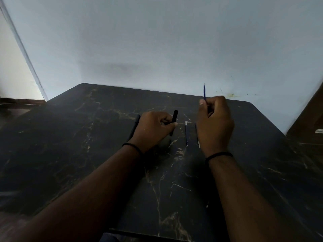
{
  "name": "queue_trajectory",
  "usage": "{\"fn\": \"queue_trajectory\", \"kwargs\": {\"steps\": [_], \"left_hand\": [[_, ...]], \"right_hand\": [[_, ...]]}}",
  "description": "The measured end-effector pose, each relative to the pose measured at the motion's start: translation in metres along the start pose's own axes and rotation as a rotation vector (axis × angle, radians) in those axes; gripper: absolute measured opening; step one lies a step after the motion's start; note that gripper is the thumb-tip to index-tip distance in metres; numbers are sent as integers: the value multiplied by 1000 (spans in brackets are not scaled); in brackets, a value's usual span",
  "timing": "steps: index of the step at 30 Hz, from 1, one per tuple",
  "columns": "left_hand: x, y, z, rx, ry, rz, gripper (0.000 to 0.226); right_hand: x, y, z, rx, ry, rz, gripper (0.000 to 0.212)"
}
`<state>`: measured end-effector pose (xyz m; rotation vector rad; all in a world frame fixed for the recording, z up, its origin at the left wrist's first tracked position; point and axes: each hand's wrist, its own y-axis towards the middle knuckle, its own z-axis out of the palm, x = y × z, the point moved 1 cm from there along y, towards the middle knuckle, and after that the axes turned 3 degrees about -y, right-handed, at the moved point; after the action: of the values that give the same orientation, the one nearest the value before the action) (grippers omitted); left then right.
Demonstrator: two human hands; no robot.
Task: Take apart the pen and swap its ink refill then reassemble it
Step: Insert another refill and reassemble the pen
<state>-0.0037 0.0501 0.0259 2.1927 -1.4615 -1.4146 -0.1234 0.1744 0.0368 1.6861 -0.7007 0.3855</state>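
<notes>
Pen barrel (173, 123), a slim black tube, sits tilted in the left hand (153, 129) at the centre of the frame, the fingers curled round its middle so both ends poke out above the dark marble-patterned worktop (87, 172). Just right of it, two thin refills (186, 133) lie side by side on the worktop, dark blue with pale ends, the right one partly hidden behind the right hand (214, 123). That hand is clenched round a third blue refill (204, 91), pinching it so its tip points straight up toward the upper middle of the frame. Another dark pen (133, 128) lies just left of the left hand. Bare worktop spreads wide to the lower left and lower right; its far edge meets a pale wall (157, 41).
</notes>
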Motion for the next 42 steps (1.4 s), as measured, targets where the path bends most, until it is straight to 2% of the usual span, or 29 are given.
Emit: {"fn": "queue_trajectory", "kwargs": {"steps": [3, 5, 12, 17, 23, 42], "left_hand": [[1, 0, 0, -23, -6, -10, 11], [1, -1, 1, -26, -8, -13, 11], [4, -1, 3, -23, -15, -8, 14], [3, -2, 4, -28, -16, -6, 13], [3, -2, 4, -30, -19, -12, 12], [5, -2, 3, -38, -32, -39, 9]], "right_hand": [[-29, 3, 4, 239, -240, 215, 22], [-41, 4, 4, 338, -332, 293, 28], [-51, 1, 9, 535, -435, 339, 36], [-48, 1, 11, 558, -401, 349, 44], [-47, 2, 7, 542, -395, 346, 36], [-48, 2, 6, 546, -414, 398, 25]]}}
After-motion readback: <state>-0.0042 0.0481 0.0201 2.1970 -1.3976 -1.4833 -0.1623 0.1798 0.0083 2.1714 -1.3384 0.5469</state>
